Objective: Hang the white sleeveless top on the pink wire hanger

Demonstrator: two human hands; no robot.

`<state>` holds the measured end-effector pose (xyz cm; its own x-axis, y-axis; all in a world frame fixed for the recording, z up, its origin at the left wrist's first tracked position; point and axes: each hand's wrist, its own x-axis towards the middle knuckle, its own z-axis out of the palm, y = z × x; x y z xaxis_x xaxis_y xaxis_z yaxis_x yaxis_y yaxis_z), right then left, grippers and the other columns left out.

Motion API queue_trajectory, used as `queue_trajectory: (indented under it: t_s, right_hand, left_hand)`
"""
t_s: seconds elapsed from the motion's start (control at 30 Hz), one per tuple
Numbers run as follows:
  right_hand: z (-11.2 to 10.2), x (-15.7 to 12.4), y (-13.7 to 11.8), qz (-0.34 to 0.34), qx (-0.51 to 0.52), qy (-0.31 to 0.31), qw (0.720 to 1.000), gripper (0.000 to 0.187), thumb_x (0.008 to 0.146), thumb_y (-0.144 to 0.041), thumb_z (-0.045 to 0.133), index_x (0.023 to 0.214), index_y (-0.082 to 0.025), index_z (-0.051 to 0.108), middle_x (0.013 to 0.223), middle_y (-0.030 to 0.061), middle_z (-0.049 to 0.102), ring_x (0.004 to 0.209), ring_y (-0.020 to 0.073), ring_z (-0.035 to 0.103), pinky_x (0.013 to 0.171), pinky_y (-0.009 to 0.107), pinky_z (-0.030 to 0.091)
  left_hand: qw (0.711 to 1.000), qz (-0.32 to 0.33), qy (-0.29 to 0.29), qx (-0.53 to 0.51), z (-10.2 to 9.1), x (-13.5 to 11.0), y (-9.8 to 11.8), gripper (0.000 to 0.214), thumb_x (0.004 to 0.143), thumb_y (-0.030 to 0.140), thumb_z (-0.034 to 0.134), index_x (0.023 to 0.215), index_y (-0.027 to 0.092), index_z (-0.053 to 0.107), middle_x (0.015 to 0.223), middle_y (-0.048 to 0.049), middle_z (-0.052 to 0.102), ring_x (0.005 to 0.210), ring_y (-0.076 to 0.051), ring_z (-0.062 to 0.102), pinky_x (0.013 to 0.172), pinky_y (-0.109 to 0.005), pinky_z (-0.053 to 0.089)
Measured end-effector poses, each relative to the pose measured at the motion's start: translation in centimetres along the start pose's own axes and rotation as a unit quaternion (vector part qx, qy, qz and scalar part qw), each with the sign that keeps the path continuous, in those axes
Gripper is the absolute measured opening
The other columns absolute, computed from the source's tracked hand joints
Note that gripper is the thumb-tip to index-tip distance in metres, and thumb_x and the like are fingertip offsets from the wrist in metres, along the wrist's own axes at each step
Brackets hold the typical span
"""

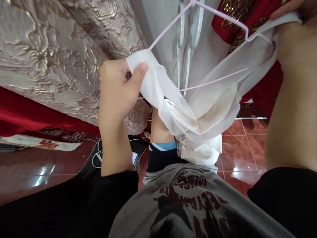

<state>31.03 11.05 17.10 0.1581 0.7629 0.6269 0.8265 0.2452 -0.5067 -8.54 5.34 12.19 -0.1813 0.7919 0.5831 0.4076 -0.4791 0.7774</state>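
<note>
From the head camera, looking down: a thin white garment [153, 76] is stretched between two bare hands, with a pink wire hanger [173, 24] inside its neckline. The left hand [116, 89] pinches one shoulder, thumb on top, fingers curled behind. The right hand [297, 36], partly cut off at the upper right, is at the other shoulder; how closed its fingers are, I cannot tell. White hangers [196, 28] hang behind; shiny patterned cloth [61, 59] hangs at left, above red floor tiles [235, 145].

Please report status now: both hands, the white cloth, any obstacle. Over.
Left hand pinching white cloth; right hand gripping other side, partly out of frame. Cloth around pink hanger, sagging between hands. Possible obstacle: shiny fabric behind left hand.
</note>
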Motion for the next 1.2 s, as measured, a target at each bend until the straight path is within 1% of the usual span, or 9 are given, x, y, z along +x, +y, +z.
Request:
queue_trajectory:
  t_s: [0.17,0.47,0.6,0.7,0.8,0.9,1.03,1.1,1.2]
  right_hand:
    - [-1.4,-2.1,-1.5,-0.187,-0.021,-0.036,0.982,0.041,0.097,-0.016,0.048,0.122,-0.013,0.080,0.107,0.0028,0.076,0.103,0.0155,0.067,0.079,0.039,0.037]
    - [0.5,-5.6,-4.2,-0.177,0.064,0.010,0.982,0.044,0.078,0.000,0.054,0.102,-0.022,0.083,0.098,0.0072,0.078,0.094,0.0242,0.073,0.075,0.036,0.044]
    - [1.9,-6.5,-4.0,-0.176,0.089,0.026,0.980,0.040,0.079,-0.005,0.055,0.110,-0.019,0.076,0.109,0.0103,0.076,0.106,0.0248,0.072,0.095,0.041,0.055]
    - [3.2,-8.5,-4.3,-0.217,0.055,-0.031,0.974,0.059,0.084,-0.016,0.061,0.143,-0.023,0.057,0.151,0.0126,0.058,0.151,0.0280,0.050,0.128,0.051,0.040]
    - [4.1,-11.3,-4.4,-0.180,0.064,-0.121,0.974,0.067,0.096,-0.041,0.062,0.159,-0.034,0.039,0.175,0.0063,0.032,0.169,0.0281,0.021,0.137,0.055,0.027]
    - [3.5,-14.0,-4.4,-0.125,0.068,-0.158,0.977,0.058,0.098,-0.049,0.063,0.153,-0.036,0.051,0.163,0.0080,0.051,0.159,0.0348,0.039,0.130,0.063,0.037]
    - [0.7,-15.8,-6.3,-0.129,0.023,-0.047,0.990,0.039,0.096,-0.046,0.067,0.132,-0.030,0.069,0.145,0.0111,0.064,0.142,0.0386,0.056,0.120,0.070,0.043]
    - [-0.3,-15.7,-8.0,-0.155,0.033,0.000,0.987,0.031,0.097,-0.043,0.067,0.125,-0.030,0.072,0.138,0.0100,0.067,0.136,0.0359,0.060,0.117,0.066,0.046]
    - [0.7,-14.4,-9.5,-0.195,0.108,-0.041,0.974,0.020,0.102,-0.036,0.060,0.119,-0.035,0.071,0.126,0.0049,0.073,0.126,0.0273,0.068,0.112,0.054,0.054]
  left_hand:
    - [0.990,0.045,-0.070,0.115,0.2,0.1,0.8,0.058,0.097,0.028,0.075,0.052,0.019,0.040,0.054,0.0053,0.027,0.055,-0.010,0.024,0.059,-0.032,0.016]
    - [0.981,0.101,-0.059,0.153,-0.1,0.0,0.7,0.059,0.098,0.038,0.068,0.055,0.020,0.031,0.054,0.0043,0.022,0.053,-0.011,0.020,0.057,-0.036,0.014]
    - [0.981,0.111,-0.063,0.147,0.3,-0.3,0.7,0.054,0.098,0.042,0.063,0.058,0.021,0.033,0.058,0.0029,0.024,0.055,-0.012,0.023,0.056,-0.036,0.015]
    - [0.983,0.109,-0.055,0.136,0.8,-0.5,0.4,0.046,0.096,0.041,0.062,0.062,0.021,0.039,0.060,0.0025,0.029,0.057,-0.013,0.027,0.056,-0.034,0.018]
    - [0.986,0.109,-0.051,0.114,0.9,-0.7,-0.1,0.031,0.093,0.038,0.063,0.071,0.020,0.052,0.064,0.0024,0.039,0.059,-0.013,0.034,0.056,-0.031,0.024]
    - [0.987,0.108,-0.050,0.110,0.8,-0.6,-0.3,0.026,0.094,0.035,0.064,0.074,0.020,0.056,0.067,0.0021,0.043,0.060,-0.014,0.037,0.057,-0.031,0.027]
    - [0.985,0.081,-0.030,0.146,1.1,0.0,0.4,0.052,0.098,0.028,0.065,0.060,0.021,0.031,0.063,0.0028,0.024,0.061,-0.013,0.021,0.061,-0.033,0.018]
    - [0.984,0.061,-0.031,0.167,1.3,0.4,1.0,0.060,0.100,0.028,0.066,0.058,0.021,0.024,0.062,0.0030,0.019,0.061,-0.013,0.017,0.062,-0.033,0.017]
    - [0.980,0.038,-0.048,0.188,1.6,1.1,1.3,0.064,0.104,0.036,0.063,0.055,0.021,0.024,0.060,0.0038,0.017,0.059,-0.012,0.015,0.062,-0.031,0.023]
